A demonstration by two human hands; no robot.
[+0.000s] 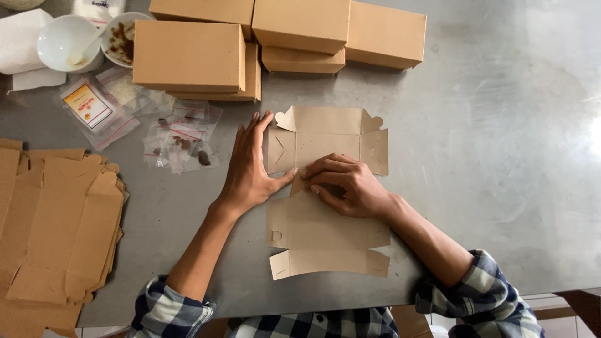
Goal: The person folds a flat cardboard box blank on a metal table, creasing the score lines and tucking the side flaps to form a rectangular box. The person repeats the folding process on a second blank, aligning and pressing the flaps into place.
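Observation:
A flat die-cut brown cardboard box blank [325, 235] lies on the grey metal table [501, 156] in front of me. My left hand [249, 168] rests flat, fingers spread, along the blank's left edge, thumb touching the middle fold. My right hand [347, 184] presses curled fingers down on the blank's centre fold, pinching a small flap there. The far half of the blank shows rounded tabs and slit flaps; the near half has two side flaps.
Several folded brown boxes [188, 56] are stacked at the back. A pile of flat blanks [56, 231] lies at the left. Small clear zip bags [181, 134], two white bowls [66, 42] and a tissue sit at the back left.

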